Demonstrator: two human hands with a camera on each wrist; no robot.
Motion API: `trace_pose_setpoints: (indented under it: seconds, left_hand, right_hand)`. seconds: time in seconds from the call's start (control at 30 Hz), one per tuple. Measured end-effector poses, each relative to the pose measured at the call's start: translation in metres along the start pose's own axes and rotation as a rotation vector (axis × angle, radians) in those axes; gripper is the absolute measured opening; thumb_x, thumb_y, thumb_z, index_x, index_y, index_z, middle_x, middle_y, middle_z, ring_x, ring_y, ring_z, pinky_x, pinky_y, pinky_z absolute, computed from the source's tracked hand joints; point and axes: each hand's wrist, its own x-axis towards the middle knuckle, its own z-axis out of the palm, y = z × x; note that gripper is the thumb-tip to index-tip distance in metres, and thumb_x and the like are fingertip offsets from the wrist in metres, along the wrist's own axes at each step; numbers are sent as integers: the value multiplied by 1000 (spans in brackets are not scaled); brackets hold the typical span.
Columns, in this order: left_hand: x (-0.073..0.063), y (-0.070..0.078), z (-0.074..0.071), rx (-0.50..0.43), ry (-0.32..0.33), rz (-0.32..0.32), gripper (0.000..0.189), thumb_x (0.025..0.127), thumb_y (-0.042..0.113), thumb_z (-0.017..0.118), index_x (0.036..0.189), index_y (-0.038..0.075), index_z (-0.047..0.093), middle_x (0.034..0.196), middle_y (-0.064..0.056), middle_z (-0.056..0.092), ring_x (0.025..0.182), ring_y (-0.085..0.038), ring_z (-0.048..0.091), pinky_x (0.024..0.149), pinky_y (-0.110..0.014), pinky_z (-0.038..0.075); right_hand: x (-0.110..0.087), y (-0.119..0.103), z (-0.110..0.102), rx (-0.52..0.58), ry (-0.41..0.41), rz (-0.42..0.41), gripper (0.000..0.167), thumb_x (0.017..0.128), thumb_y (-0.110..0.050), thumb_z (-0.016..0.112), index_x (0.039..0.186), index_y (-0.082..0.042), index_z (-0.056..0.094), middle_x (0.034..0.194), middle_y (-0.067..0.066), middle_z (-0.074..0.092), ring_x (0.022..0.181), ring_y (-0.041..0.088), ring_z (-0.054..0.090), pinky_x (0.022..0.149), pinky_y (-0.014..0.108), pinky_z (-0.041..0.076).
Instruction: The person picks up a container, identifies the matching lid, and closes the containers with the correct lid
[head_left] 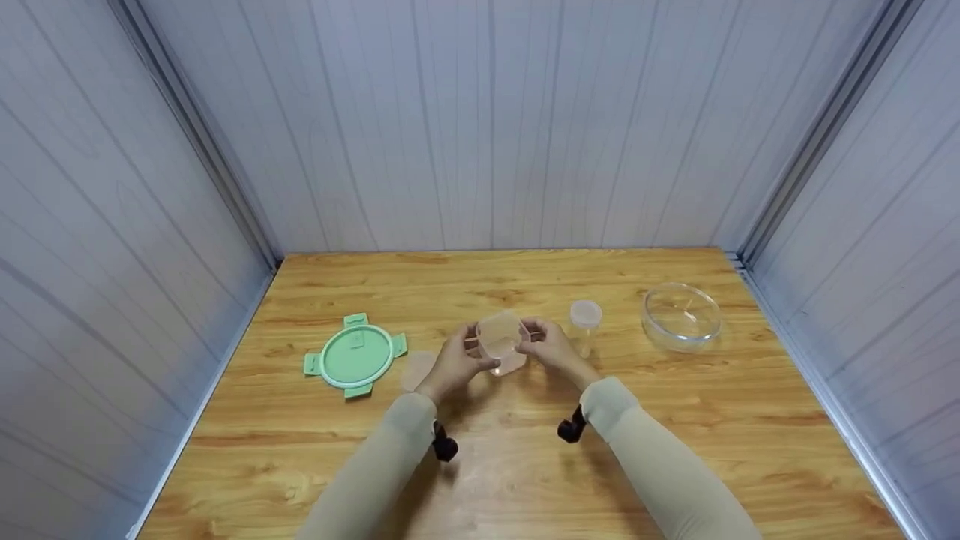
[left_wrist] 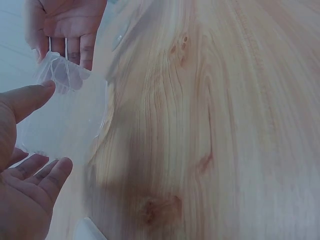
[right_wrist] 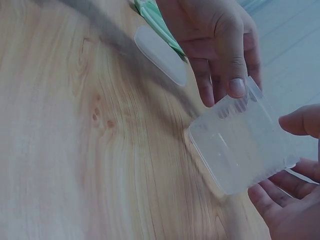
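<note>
A translucent plastic container is held above the table between both hands, tilted. My left hand pinches its left side, thumb on the near face and fingers behind. From the opposite side my right hand grips the same container, its fingers showing through the clear wall. Beside the left hand a flat translucent lid lies on the table, partly covered by that hand; the right wrist view shows the same lid whole.
A green round lid with side flaps lies on the left of the wooden table. Close to the right hand stands a clear cup with a whitish lid. Farther right is a round glass bowl. Pale panels enclose the table.
</note>
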Motion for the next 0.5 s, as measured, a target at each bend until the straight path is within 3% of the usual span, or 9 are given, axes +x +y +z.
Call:
trace_pose_setpoints:
  seconds: [0.23, 0.5]
  left_hand:
    - [-10, 7, 0, -17, -8, 21, 79, 89, -3, 85, 156, -5, 44, 152, -30, 55, 141, -47, 59, 107, -45, 61]
    - [-23, 15, 6, 7, -31, 50, 83, 87, -3, 85, 159, -5, 43, 151, -31, 56, 142, -50, 57, 115, -51, 55]
  right_hand:
    - [-12, -6, -4, 86, -22, -29, 55, 92, 5, 69, 143, 20, 53, 138, 40, 59, 126, 52, 61, 92, 19, 55]
    - [-25, -6, -14, 62, -39, -36, 53, 90, 4, 73, 139, 19, 57, 134, 38, 63, 122, 47, 65, 90, 18, 55]
